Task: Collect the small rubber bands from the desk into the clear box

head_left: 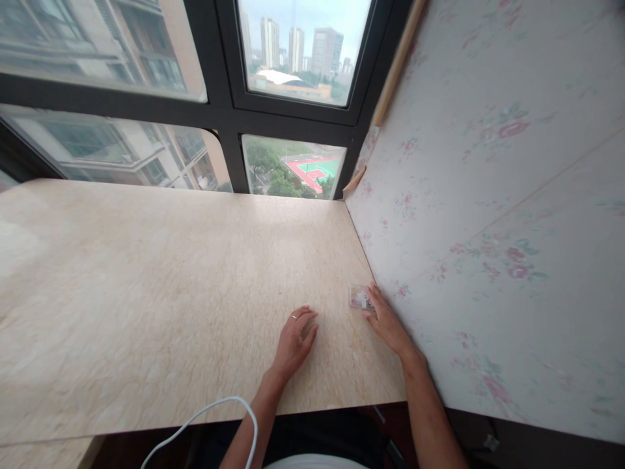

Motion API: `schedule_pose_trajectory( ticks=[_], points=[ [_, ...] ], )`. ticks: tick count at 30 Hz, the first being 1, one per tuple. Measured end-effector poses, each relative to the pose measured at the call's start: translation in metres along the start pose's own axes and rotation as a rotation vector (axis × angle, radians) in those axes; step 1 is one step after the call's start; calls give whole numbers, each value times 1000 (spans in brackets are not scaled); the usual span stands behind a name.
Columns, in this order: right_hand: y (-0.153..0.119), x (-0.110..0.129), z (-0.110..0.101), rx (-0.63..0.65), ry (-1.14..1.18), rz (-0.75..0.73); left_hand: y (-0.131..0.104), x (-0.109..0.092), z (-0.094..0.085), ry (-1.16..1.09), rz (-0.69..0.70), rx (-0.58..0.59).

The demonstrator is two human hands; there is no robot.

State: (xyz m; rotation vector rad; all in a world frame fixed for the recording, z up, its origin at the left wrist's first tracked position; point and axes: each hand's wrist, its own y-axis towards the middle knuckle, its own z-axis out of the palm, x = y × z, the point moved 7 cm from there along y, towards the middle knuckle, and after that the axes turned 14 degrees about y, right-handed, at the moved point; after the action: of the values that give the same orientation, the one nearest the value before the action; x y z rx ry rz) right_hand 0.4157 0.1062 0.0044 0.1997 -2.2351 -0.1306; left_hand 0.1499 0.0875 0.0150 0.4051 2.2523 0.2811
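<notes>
1. The box (pixel 358 297), small and flat, lies on the counter (pixel 195 293) near its right edge, between the front and far edges.
2. Right grip (pixel 385 324): fingers partly spread over the box's right end, thumb beside its near side. I cannot tell whether they pinch it or only touch.
3. Left grip (pixel 295 340): fingers loosely curved, thumb apart, holding nothing, nearer the front edge than the box.
4. The box looks like clear plastic, so probably light, stiff and rather slippery; a hard squeeze might crack it. Its contents are too small to make out.
5. Best hold: lightly across its near and far sides; its left end is uncovered.
</notes>
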Motion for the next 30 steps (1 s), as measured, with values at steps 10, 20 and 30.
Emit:
schedule_pose_trajectory(
  ticks=[10,20,30],
  points=[
    [14,12,-7,-96,71,82,-1,-1,-1,-34,2,1],
    [29,115,69,44,360,-81,-20,16,-39,-274,-254,-93],
    [91,198,200,378,504,-256,-68,76,-124,-276,-543,-373]
  ],
)
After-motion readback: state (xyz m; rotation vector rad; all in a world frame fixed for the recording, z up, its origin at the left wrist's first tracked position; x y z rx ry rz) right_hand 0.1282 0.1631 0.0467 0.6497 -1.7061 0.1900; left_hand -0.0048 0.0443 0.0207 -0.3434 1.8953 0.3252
